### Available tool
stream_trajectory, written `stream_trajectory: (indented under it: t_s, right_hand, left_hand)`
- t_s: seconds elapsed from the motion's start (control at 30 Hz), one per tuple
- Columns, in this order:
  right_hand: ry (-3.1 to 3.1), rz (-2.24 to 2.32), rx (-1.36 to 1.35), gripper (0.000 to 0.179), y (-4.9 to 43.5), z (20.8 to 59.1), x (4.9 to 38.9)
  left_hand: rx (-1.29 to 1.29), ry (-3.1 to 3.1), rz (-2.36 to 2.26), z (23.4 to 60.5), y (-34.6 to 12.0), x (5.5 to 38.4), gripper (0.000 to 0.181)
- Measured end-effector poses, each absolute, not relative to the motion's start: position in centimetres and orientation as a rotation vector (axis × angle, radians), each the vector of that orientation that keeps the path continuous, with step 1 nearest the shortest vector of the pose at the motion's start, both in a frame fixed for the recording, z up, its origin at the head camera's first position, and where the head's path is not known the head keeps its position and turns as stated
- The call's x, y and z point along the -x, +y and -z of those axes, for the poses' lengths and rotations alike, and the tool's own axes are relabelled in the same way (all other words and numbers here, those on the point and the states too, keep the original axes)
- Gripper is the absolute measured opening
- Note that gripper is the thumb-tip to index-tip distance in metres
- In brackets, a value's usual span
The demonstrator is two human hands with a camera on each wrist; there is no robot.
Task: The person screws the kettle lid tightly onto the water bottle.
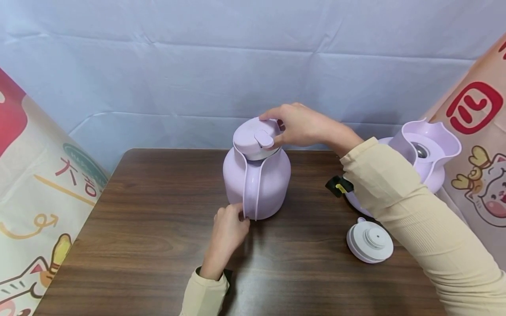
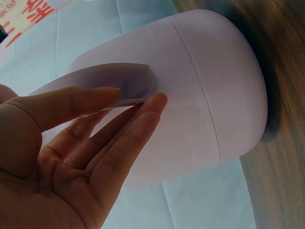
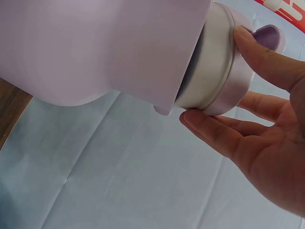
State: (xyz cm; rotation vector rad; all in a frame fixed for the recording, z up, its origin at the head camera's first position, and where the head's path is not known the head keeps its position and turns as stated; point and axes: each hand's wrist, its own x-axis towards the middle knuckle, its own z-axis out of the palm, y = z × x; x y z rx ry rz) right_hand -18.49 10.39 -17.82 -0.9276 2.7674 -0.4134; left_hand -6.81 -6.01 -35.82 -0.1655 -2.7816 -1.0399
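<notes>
Nearest, the left hand [image 1: 228,229] pinches the lower end of the handle [image 1: 251,188] of a lilac vacuum jug [image 1: 276,184]. Rightward on the wooden surface [image 1: 158,219], a loose lid [image 1: 369,241] lies with its white stepped plug upward. The jug stands upright, handle toward the person. At its top, the right hand [image 1: 302,126], nearer the mouth, grips a lilac lid [image 1: 248,135] between thumb and fingers; white band shows above the collar, and whether it is seated I cannot tell. Farther right is a second jug [image 1: 434,163], lidless; pale cloth [image 1: 197,79] hangs behind.
</notes>
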Motion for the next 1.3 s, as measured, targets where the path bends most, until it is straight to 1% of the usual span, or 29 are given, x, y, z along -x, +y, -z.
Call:
stream_trajectory:
  t_s: [0.43,0.9,1.3]
  right_hand:
    - [2.786,0.400,0.935,0.051,10.45,17.96,18.55]
    - [2.679,0.385,0.944,0.060,10.39,17.77,19.20]
    - [2.748,0.400,0.955,0.057,10.27,18.20,18.49]
  left_hand:
    - [0.185,-2.767,1.036,35.72,-6.01,6.79,0.012]
    - [0.166,-2.769,1.043,35.82,-5.98,6.84,0.011]
    - [0.174,-2.762,1.049,35.87,-5.93,6.83,0.013]
